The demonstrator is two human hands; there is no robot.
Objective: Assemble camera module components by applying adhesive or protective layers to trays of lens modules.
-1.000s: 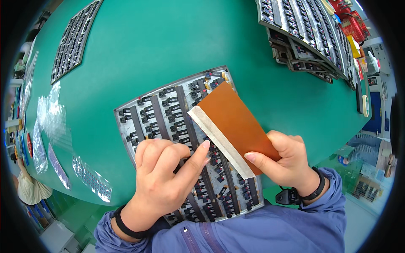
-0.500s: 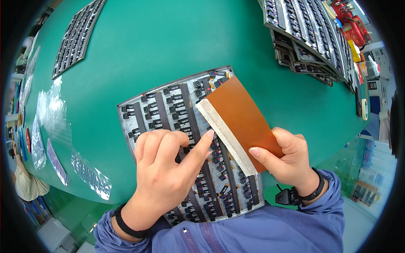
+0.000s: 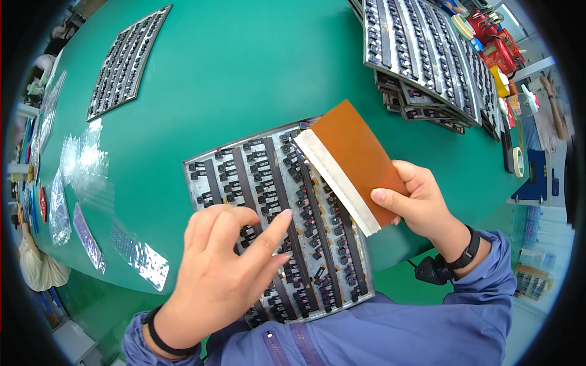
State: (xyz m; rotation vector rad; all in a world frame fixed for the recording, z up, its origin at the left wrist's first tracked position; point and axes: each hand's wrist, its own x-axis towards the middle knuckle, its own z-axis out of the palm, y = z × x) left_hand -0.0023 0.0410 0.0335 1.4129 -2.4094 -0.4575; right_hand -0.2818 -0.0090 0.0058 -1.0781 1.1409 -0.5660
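My right hand (image 3: 418, 198) grips a flat brown sheet (image 3: 357, 152), thumb on top and fingers underneath. A whitish strip (image 3: 336, 183) runs along the sheet's left edge. The sheet is tilted above the right side of a metal tray (image 3: 189, 177), hiding part of it. Small black parts with short flat tails, like camera modules (image 3: 253, 168), stand in rows on the tray between dark bars. My left hand (image 3: 226, 268) hovers over the tray's lower left, index finger stretched out and thumb apart, with nothing visible between them. It hides some of the rows.
Similar loaded trays (image 3: 421, 61) are stacked at the far right; another tray (image 3: 128, 61) lies at the far left. Clear plastic sheets (image 3: 79, 165) and a shiny patterned strip (image 3: 140, 256) lie on the green table (image 3: 256, 55) at left. Tape rolls (image 3: 518, 161) and red containers (image 3: 500, 55) stand at right.
My left hand has drawn away from the sheet's whitish strip, down and to the left. The sheet in my right hand is slightly farther right. The whole view has shifted a little.
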